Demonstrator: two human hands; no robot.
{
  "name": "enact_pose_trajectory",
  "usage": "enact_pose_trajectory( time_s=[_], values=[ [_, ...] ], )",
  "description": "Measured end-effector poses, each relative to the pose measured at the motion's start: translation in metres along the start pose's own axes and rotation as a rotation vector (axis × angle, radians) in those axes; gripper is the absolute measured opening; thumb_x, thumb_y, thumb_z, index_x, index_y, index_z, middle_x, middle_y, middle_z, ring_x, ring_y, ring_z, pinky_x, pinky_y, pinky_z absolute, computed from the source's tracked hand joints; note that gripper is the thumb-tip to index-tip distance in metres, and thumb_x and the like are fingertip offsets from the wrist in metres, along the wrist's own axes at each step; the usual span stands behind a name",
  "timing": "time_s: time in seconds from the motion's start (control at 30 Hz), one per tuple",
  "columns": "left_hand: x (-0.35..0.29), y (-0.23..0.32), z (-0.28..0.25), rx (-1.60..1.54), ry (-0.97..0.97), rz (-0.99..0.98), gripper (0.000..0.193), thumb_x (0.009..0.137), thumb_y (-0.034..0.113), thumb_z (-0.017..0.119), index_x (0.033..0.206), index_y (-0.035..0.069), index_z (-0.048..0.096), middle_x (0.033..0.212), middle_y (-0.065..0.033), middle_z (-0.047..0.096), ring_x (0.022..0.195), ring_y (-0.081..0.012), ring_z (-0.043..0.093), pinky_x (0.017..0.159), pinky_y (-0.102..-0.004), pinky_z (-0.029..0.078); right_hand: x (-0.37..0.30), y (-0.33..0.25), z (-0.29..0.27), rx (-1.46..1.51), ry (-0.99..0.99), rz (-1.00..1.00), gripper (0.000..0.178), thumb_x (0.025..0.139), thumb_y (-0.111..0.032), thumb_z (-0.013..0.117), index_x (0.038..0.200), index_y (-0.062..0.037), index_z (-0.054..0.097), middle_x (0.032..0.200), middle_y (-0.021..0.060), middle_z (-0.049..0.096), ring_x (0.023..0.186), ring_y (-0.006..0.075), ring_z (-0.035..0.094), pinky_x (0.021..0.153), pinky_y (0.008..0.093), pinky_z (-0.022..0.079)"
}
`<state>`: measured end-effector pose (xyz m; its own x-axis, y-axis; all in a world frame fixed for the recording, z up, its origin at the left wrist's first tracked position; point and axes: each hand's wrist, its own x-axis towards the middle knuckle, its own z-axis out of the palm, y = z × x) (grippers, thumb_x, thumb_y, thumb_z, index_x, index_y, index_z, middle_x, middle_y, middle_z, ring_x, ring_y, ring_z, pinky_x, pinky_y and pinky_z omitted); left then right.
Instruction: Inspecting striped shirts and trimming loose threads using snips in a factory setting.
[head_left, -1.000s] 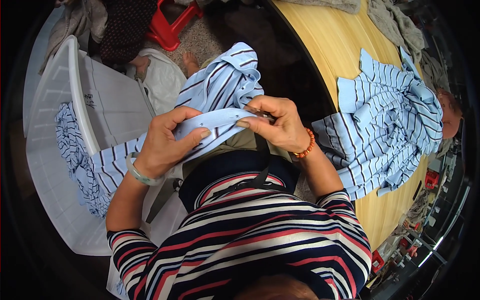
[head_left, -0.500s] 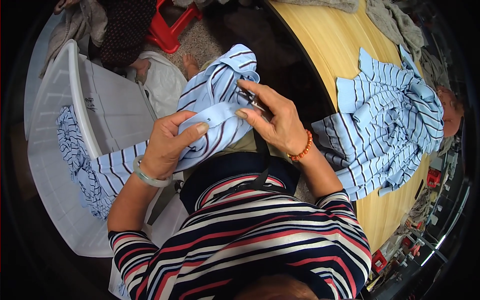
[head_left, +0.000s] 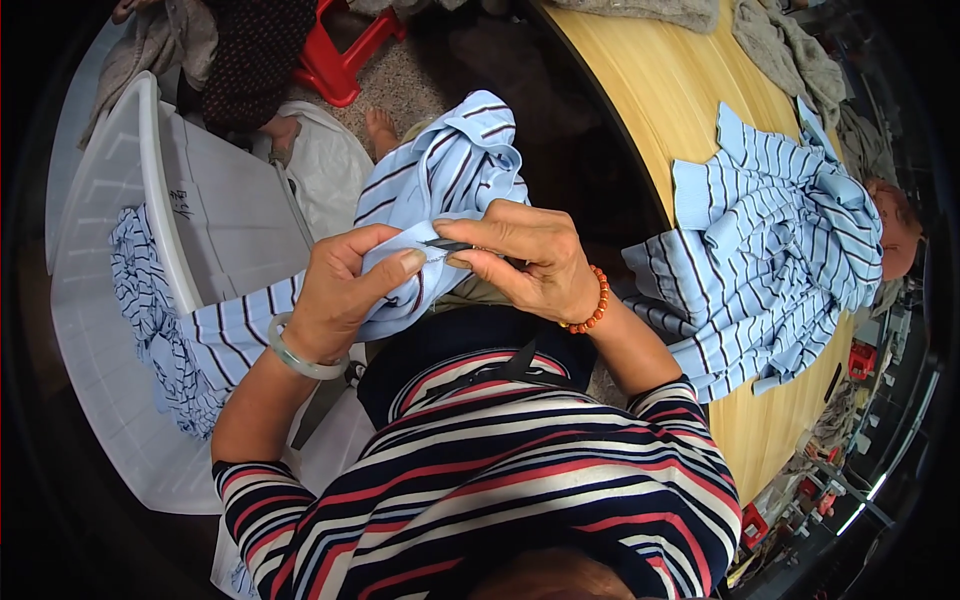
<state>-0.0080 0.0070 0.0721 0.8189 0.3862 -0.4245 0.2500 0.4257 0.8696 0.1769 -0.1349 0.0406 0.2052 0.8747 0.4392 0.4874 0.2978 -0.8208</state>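
Note:
A light-blue knit garment with dark stripes (head_left: 440,165) lies across my lap. My left hand (head_left: 340,285) is closed on its plain blue band, thumb on top and fingers beneath. My right hand (head_left: 540,262) is closed around small dark thread snips (head_left: 447,244), pinched between thumb and fingers. The blades point left and lie against the band, just right of my left thumb. Part of the snips is hidden inside my right hand. A striped length of the garment runs left under my left wrist to the bin.
At left, a white plastic bin (head_left: 165,215) holds more striped knit fabric (head_left: 160,330). On the right, a pile of blue striped garments (head_left: 770,250) lies on the wooden table (head_left: 625,75). A red stool (head_left: 335,65) and another person's bare foot (head_left: 381,130) are ahead.
My right hand has moved down and left, bringing the snips from above the band onto it. The snips' blades have come together. My left hand keeps its hold.

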Motion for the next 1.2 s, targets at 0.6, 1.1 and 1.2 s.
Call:
enact_pose_trajectory(
  time_s=[0.6, 1.1, 1.2],
  values=[
    [0.002, -0.004, 0.002, 0.137, -0.021, 0.041, 0.02, 0.092, 0.016, 0.068, 0.103, -0.001, 0.068, 0.084, 0.0012, 0.067, 0.075, -0.0021, 0.057, 0.067, -0.0181, 0.045, -0.001, -0.005, -0.001, 0.202, -0.083, 0.307, 0.039, 0.085, -0.015, 0.075, 0.12, 0.0, 0.066, 0.078, 0.0033, 0.06, 0.065, 0.0063, 0.051, 0.058, 0.0224, 0.04],
    [0.006, -0.008, -0.012, -0.195, -0.072, -0.058, 0.025, 0.09, 0.007, 0.068, 0.112, -0.005, 0.065, 0.1, -0.0081, 0.069, 0.09, -0.0114, 0.064, 0.085, -0.0248, 0.051, -0.005, 0.017, -0.014, 0.331, 0.022, 0.479, 0.009, 0.089, -0.008, 0.071, 0.09, -0.0003, 0.065, 0.074, -0.006, 0.055, 0.068, 0.0006, 0.044, 0.061, 0.0182, 0.035],
    [0.007, -0.009, -0.011, -0.252, -0.055, -0.066, 0.023, 0.091, 0.006, 0.067, 0.111, -0.005, 0.064, 0.1, -0.0104, 0.069, 0.09, -0.0131, 0.066, 0.085, -0.026, 0.053, -0.001, 0.014, -0.01, 0.255, -0.013, 0.534, 0.015, 0.09, -0.012, 0.07, 0.096, 0.0006, 0.066, 0.077, -0.002, 0.058, 0.067, 0.0032, 0.046, 0.061, 0.0204, 0.037]
  ],
)
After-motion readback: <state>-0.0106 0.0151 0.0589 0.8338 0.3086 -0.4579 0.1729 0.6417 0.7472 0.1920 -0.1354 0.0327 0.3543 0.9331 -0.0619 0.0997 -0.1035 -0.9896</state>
